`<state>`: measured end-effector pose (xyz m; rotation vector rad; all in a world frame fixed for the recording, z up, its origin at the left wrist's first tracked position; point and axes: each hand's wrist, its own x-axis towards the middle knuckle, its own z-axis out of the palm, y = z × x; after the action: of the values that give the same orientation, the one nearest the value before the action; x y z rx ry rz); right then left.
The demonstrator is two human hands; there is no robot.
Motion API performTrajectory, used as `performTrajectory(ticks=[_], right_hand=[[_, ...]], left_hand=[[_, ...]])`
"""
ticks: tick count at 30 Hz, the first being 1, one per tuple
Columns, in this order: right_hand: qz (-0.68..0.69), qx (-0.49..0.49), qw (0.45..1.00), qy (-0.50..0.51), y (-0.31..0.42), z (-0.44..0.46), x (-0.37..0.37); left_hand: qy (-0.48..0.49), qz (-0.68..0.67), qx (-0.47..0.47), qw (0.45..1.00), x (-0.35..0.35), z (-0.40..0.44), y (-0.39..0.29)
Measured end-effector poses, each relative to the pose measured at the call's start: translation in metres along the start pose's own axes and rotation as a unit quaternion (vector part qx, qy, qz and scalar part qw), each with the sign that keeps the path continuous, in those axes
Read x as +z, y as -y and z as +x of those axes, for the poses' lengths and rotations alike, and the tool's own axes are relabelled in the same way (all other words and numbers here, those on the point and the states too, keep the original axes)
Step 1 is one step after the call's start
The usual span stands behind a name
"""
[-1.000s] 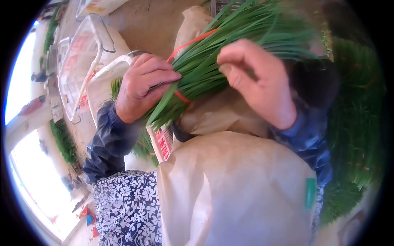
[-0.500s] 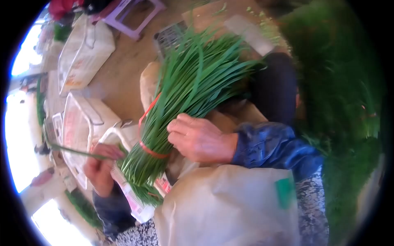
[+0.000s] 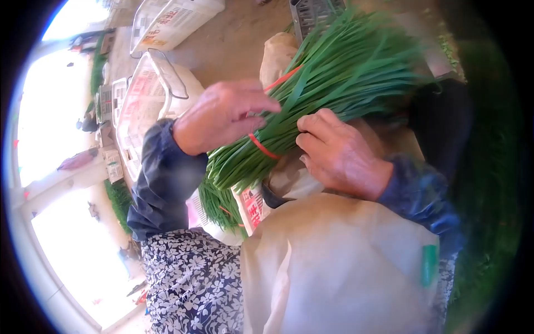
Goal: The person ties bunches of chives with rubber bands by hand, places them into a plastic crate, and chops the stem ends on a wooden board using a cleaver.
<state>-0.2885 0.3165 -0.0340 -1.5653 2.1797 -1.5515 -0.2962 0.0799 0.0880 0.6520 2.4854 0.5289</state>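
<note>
A large bundle of garlic chives lies slanted over my lap, its leaf tips fanned out to the upper right. A red band crosses it near the stem end, and part of the band also shows higher up. My left hand is over the left side of the bundle, beside the band, thumb and fingers apart with nothing visible in them. On the near side, my right hand has its fingers curled against the leaves, gripping the edge of the bundle. Its fingertips are partly hidden.
Below the bundle, a white crate with red lettering stands beside more banded chives. White crates with wire handles stand on the left. A grey plastic crate is at the top. Blurred greenery fills the right side.
My left hand has moved up and right from beside the stem end to the banded part; the green stalk it held is no longer visible. My right hand stays at the bundle. The view has shifted.
</note>
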Motion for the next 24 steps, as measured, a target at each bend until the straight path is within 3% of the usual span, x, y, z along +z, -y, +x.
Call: performTrajectory(ticks=[2,9,22,24], right_hand=[[0.007,0.002,1.0,0.003,0.002,0.001,0.001],[-0.005,0.001,1.0,0.015,0.0,0.003,-0.003],[-0.02,0.012,1.0,-0.009,0.001,0.005,0.005],[-0.022,-0.006,1.0,0.0,0.006,0.002,-0.005]], left_hand=[[-0.036,-0.049,-0.065,0.996,0.018,-0.018,-0.002],[-0.142,-0.077,-0.081,0.984,0.049,-0.036,0.002],[-0.206,-0.002,-0.061,0.977,0.057,-0.038,-0.006],[-0.181,-0.005,-0.068,0.981,0.054,-0.038,-0.012]])
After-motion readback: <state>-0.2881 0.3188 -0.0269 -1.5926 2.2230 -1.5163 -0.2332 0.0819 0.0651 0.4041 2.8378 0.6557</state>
